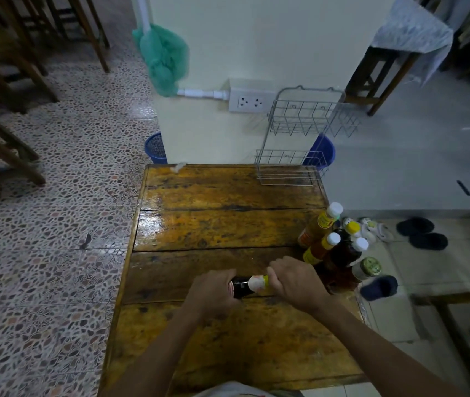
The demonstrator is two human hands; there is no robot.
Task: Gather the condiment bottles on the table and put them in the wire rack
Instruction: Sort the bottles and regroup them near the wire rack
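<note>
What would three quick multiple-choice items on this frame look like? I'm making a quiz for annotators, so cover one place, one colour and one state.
1. Where does the wire rack stand?
A. far right corner of the table
B. on the floor
C. near left corner

2. What colour are the two bins on the floor behind the table?
A. red
B. blue
C. white

3. How is the dark bottle held?
A. standing untouched
B. in the rack
C. sideways between both hands

Answers: 1 A, the rack's base sits on the table's far right corner, against the wall. 2 B, both bins beside the wall are blue. 3 C, the left hand grips the body and the right hand grips the cap end, with the bottle lying horizontal above the table.
</note>
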